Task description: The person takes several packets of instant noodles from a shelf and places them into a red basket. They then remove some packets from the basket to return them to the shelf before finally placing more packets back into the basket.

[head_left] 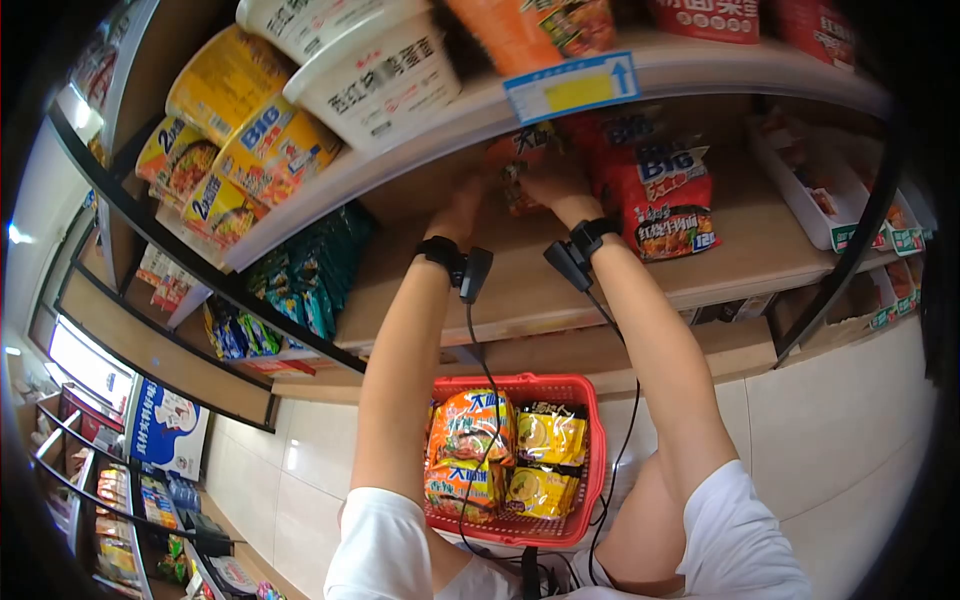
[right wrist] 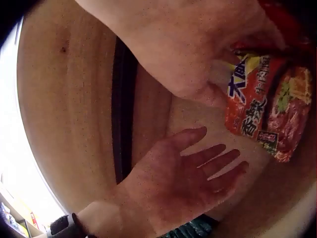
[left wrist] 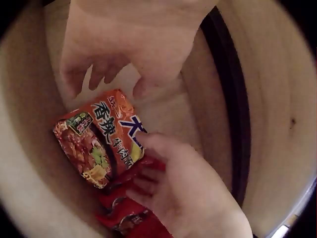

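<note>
Inside the lower shelf, my right hand [head_left: 562, 186] pinches an orange instant noodle packet [left wrist: 96, 139] at its edge, the thumb lying along the printed front. My left hand [head_left: 460, 208] is beside the packet; in the right wrist view its palm and spread fingers [right wrist: 213, 157] show with nothing held. A gap shows between the left fingertips and the orange packet [right wrist: 265, 106]. Red noodle multipacks [head_left: 672, 205] stand just to the right of my right hand, and red wrapping [left wrist: 131, 210] shows behind its fingers in the left wrist view.
A red basket [head_left: 597, 440] on the floor between my legs holds orange noodle packs [head_left: 470, 430] and yellow packs [head_left: 550, 435]. The upper shelf edge [head_left: 480, 112], bearing noodle tubs [head_left: 375, 75], overhangs my hands. Green-blue packets [head_left: 310, 285] lie left; white trays [head_left: 800, 185] right.
</note>
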Demonstrator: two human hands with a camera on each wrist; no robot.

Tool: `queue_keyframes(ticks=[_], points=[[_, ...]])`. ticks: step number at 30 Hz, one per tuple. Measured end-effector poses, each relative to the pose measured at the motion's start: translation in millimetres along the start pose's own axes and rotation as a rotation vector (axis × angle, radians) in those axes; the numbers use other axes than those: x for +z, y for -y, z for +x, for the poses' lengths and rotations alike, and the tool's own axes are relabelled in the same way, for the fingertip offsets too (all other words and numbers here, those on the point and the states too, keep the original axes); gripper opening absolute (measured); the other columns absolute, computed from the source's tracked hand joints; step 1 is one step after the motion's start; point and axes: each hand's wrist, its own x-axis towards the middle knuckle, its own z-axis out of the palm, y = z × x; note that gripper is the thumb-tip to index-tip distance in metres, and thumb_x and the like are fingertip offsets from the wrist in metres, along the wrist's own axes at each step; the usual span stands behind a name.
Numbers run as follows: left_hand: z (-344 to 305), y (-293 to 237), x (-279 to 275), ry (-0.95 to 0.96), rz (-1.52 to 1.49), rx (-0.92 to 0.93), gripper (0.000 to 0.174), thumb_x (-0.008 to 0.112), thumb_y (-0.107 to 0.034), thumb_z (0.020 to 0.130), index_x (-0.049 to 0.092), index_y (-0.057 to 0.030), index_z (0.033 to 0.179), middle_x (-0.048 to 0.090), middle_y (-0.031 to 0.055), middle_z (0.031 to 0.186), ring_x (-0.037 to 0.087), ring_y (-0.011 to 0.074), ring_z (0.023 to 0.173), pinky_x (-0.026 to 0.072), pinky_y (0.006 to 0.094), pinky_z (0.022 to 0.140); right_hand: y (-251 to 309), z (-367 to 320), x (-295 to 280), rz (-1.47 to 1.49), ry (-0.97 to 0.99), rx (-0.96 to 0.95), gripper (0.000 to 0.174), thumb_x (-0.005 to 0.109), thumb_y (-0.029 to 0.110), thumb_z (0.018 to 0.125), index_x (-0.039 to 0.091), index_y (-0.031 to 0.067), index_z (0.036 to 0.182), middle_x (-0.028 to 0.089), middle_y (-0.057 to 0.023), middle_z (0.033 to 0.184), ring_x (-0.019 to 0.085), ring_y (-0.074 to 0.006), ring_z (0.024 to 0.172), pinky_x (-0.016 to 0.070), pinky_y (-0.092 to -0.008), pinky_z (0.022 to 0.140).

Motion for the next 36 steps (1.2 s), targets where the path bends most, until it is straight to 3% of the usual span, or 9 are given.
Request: queue_keyframes(ticks=[6,11,17,21,24,26,28,29,36], points=[[33,14,23,0.216,-0.216,-0.052,0.039,0.057,-0.015,0.095,0.055,-0.0038,0.133,0.065,0.0080,0.118,0.061,0.0200,0.110,0.0493,0.0359,0.096,0,-14,-22,0.378,0.047,0.004,0.040,0.066,0.030,0.081,0.071,0.0022,0.108,0.069,-0.0237,0.111,0.065,-0.0382,0.108,0.0497,-0.0419,0.093],[17,-3,20,-0.014,-0.241,-0.311,0.034,0.058,-0.010,0.094,0.057,-0.0055,0.128,0.065,0.0078,0.115,0.063,0.0191,0.101,0.0502,0.0329,0.089,-7,-13,-13,0.331,-0.049,-0.049,0.044,0.068,0.033,0.080,0.070,0.0011,0.110,0.070,-0.0246,0.107,0.065,-0.0391,0.107,0.0503,-0.0426,0.092],[-15,-22,15,0.154,-0.360,-0.219,0.032,0.061,-0.015,0.093,0.060,-0.0045,0.124,0.066,0.0035,0.108,0.061,0.0164,0.088,0.0489,0.0306,0.080,4,-12,-15,0.456,0.247,0.018,0.048,0.061,0.035,0.086,0.065,0.0064,0.125,0.065,-0.0241,0.123,0.061,-0.0365,0.118,0.0480,-0.0419,0.098],[-36,-43,-14,-0.053,0.377,-0.223,0.030,0.065,-0.012,0.089,0.062,0.0015,0.116,0.067,0.0041,0.097,0.062,0.0164,0.081,0.0488,0.0298,0.072,33,-15,13,0.678,0.257,0.089,0.051,0.059,0.039,0.087,0.062,0.0103,0.130,0.063,-0.0202,0.131,0.060,-0.0319,0.123,0.0487,-0.0396,0.098],[-42,-18,-76,-0.229,0.880,-0.035,0.030,0.067,-0.009,0.087,0.062,0.0047,0.113,0.067,0.0063,0.092,0.062,0.0156,0.078,0.0492,0.0312,0.067,70,-28,-7,0.706,0.510,-0.038,0.054,0.063,0.040,0.085,0.060,0.0101,0.130,0.064,-0.0136,0.130,0.061,-0.0264,0.118,0.0500,-0.0377,0.095],[-91,-28,-96,-0.522,0.516,0.273,0.030,0.068,-0.008,0.086,0.061,0.0050,0.112,0.068,0.0084,0.093,0.062,0.0150,0.078,0.0500,0.0322,0.067,103,-56,-36,0.965,0.641,-0.009,0.055,0.065,0.041,0.083,0.060,0.0096,0.128,0.063,-0.0094,0.125,0.062,-0.0239,0.111,0.0509,-0.0391,0.093],[-152,-73,-97,-0.579,0.745,0.465,0.031,0.069,-0.009,0.090,0.059,0.0029,0.117,0.070,0.0101,0.102,0.065,0.0138,0.086,0.0522,0.0281,0.074,126,-69,-12,1.167,0.749,-0.009,0.052,0.066,0.042,0.082,0.062,0.0108,0.123,0.062,-0.0076,0.116,0.063,-0.0233,0.096,0.0537,-0.0414,0.089],[-201,-96,-113,-0.609,0.588,0.213,0.035,0.071,-0.010,0.090,0.055,0.0036,0.118,0.070,0.0105,0.102,0.066,0.0148,0.092,0.0517,0.0283,0.080,157,-75,-8,1.048,0.908,-0.012,0.054,0.065,0.041,0.084,0.061,0.0053,0.123,0.061,-0.0115,0.121,0.065,-0.0260,0.097,0.0553,-0.0398,0.089],[-336,-111,-164,-0.623,0.589,-0.059,0.030,0.073,-0.009,0.091,0.063,0.0042,0.115,0.072,0.0063,0.099,0.065,0.0085,0.085,0.0518,0.0230,0.075,233,-142,26,0.626,1.345,-0.362,0.053,0.061,0.043,0.090,0.065,-0.0022,0.117,0.068,-0.0119,0.104,0.066,-0.0201,0.090,0.0556,-0.0333,0.080]])
